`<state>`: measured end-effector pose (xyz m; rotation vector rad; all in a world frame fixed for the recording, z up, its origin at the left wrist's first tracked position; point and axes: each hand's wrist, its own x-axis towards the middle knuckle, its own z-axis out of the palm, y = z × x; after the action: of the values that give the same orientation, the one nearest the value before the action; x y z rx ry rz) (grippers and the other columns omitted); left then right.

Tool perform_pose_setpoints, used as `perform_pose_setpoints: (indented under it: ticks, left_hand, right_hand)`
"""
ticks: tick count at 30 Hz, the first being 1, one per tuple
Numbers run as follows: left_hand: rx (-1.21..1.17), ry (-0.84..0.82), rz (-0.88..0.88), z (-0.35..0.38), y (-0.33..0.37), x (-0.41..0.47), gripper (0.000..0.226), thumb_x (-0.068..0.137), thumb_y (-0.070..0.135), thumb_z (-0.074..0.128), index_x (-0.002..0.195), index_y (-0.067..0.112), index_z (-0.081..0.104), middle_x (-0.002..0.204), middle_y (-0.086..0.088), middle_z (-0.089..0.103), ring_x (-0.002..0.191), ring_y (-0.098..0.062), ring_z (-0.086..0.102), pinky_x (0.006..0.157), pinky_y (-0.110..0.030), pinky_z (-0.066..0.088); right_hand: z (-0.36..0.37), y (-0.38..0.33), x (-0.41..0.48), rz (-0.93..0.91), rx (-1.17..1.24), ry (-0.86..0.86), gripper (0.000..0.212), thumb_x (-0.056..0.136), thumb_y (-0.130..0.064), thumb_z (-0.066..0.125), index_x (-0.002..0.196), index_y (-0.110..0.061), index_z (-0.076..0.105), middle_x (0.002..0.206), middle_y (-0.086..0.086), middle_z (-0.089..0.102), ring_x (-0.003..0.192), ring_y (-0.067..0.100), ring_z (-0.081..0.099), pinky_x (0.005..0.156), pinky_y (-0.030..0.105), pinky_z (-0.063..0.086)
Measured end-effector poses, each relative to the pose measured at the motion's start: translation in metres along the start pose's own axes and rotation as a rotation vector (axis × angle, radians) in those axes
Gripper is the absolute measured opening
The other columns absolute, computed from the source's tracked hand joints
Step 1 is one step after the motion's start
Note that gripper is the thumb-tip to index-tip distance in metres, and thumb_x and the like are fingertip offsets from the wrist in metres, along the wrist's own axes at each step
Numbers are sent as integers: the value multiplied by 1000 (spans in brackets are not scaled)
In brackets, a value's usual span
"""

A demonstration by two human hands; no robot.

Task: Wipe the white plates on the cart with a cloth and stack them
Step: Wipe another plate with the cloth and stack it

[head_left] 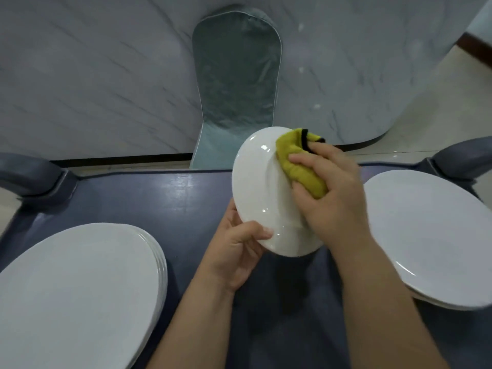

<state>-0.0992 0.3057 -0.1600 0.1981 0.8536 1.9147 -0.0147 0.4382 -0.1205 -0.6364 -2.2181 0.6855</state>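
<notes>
At the far left of the dark blue cart (159,203) sits a stack of white plates (80,288), several deep by the rims showing at its right edge, lying flat and squared up; whether this is the wiped pile or the pile waiting I cannot tell from the plates themselves. In the middle, the left hand (234,251) holds one plate (255,182) tilted up off the cart, thumb curled over the near rim and fingers hidden behind it, so the grip is a pinch on the lower edge. Against the face of that plate the right hand (335,203) presses a bunched yellow cloth (300,171) with a black trim, fingers curled round it; the cloth lies on the upper right part of the plate, which suggests the wipe is under way and not finished. To the right rests a second, lower pile of plates (431,235), at least two by the rim showing beneath, apart from the held plate. My judgement is that the job is somewhere in the middle: one pile is probably done, the other is left to wipe, and the plate in hand has yet to be stacked. Beyond the cart stand a covered chair (237,83) and a marbled table (93,75).
</notes>
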Motion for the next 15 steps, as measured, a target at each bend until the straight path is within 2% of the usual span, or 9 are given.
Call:
perform_pose_setpoints:
  ticks: [3,5,7,9,11,13,15]
  left_hand:
    - [-44,11,20,15,17,-4,78,63,-13,55,138,10,46,120,-18,62,102,-30,64,80,-41,56]
    - [-68,26,18,24,28,-15,79,61,-12,57,137,6,46,120,-18,62,102,-29,64,82,-39,55]
    - [-59,39,6,33,34,-32,70,59,-13,56,126,8,54,116,-14,65,100,-27,65,78,-36,57]
    - [-16,37,-11,42,37,-52,63,60,-13,52,117,14,58,110,-10,68,97,-25,65,73,-34,57]
    - [39,41,-45,50,38,-70,67,59,-13,54,123,10,54,110,-11,65,98,-26,63,72,-34,56]
    - [58,39,-66,54,43,-81,74,61,-13,56,131,6,48,114,-14,62,100,-27,63,76,-36,56]
    - [41,-2,-38,53,54,-89,72,62,-14,56,130,7,49,111,-14,65,97,-27,65,77,-37,57]
  right_hand:
    - [-5,-31,-8,-177,87,-39,35,79,-21,65,113,-21,71,131,-9,52,118,19,50,106,34,36]
    - [-22,-38,-25,-235,88,-85,35,74,-16,64,108,-19,74,127,-5,59,115,21,54,104,35,40]
    - [-44,-35,-34,-147,56,-88,36,73,-17,63,107,-21,74,126,-5,61,114,15,54,105,27,37]
    - [-60,-35,-23,53,53,-15,36,74,-17,65,109,-22,73,129,-2,60,113,6,48,104,12,30]
    - [-65,-51,-3,165,66,31,35,78,-15,68,112,-20,71,132,1,58,116,6,46,102,5,25]
    - [-58,-80,-1,29,58,-20,35,81,-21,67,116,-18,70,135,-1,55,121,5,43,107,12,27]
    - [-52,-107,-21,-221,77,-164,37,80,-23,65,116,-16,70,134,-1,54,124,8,44,111,28,31]
